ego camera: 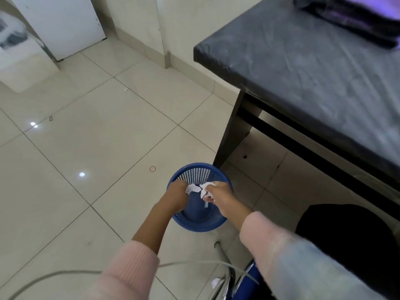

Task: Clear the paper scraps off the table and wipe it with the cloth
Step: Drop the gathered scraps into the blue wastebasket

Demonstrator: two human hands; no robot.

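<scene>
- Your left hand [176, 197] was curled, its fingers closed round a crumpled white paper scrap [191, 189], and it hung over the mouth of the blue basket [199, 226].
- Your right hand [220, 197] was curled too, pinching a second scrap [205, 187] just beside the first; the two scraps nearly touched.
- The blue basket stood on the tiled floor [86, 148] by the leg of the surface [303, 66]; your hands hid much of its inside, so I could not tell what lay in it.
- A dark folded cloth [355, 20] lay on the far right of the surface, well apart from both hands.
</scene>
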